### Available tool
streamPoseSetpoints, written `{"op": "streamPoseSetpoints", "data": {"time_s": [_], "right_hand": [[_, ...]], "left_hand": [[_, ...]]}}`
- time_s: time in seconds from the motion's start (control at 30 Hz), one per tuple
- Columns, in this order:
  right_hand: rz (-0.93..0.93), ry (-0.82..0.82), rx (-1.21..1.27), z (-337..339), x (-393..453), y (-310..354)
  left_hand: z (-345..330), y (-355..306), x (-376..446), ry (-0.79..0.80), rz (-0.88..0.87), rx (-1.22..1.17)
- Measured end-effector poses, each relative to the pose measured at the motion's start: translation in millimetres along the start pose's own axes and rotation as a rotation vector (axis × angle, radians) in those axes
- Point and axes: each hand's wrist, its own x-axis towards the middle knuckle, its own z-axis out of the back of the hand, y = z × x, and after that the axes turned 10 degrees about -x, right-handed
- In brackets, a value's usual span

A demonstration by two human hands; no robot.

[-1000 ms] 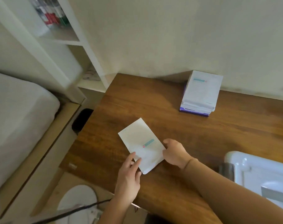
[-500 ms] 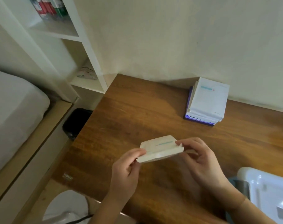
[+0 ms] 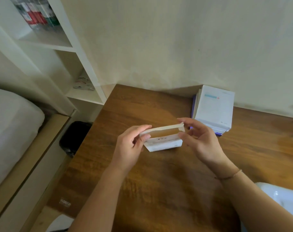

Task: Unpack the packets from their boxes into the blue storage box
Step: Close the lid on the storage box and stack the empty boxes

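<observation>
Because the wooden worktop (image 3: pixel 159 181) leaves room, the blue storage box (image 3: pixel 284 200) waits at its near right corner and the stack of boxes (image 3: pixel 214 111) sits against the wall. One white box (image 3: pixel 164 143) is held above it: the left hand (image 3: pixel 130 144) pinches one end, the right hand (image 3: pixel 199 141) pinches the raised flap (image 3: pixel 162 128), likely to reach the packets, which are not visible.

left hand (image 3: pixel 129 146) + right hand (image 3: pixel 201 141): grip opened white box (image 3: pixel 164 144) | over wooden desk (image 3: pixel 142 190)

storage box (image 3: pixel 282 198): cut off by frame corner | white box (image 3: pixel 164 143): print unreadable, contents hidden
</observation>
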Motion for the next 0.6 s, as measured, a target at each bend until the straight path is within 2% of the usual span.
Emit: {"op": "streamPoseSetpoints", "data": {"time_s": [0.27, 0.43, 0.6], "right_hand": [[0.068, -0.070, -0.168, 0, 15, -9], [0.099, -0.132, -0.241, 2, 15, -14], [0.188, -0.105, -0.343, 7, 14, -16]], "left_hand": [[-1, 8, 15, 0.050, -0.008, -0.002], [-10, 9, 18, -0.009, -0.053, -0.014], [-17, 10, 16, -0.070, -0.085, -0.024]]}}
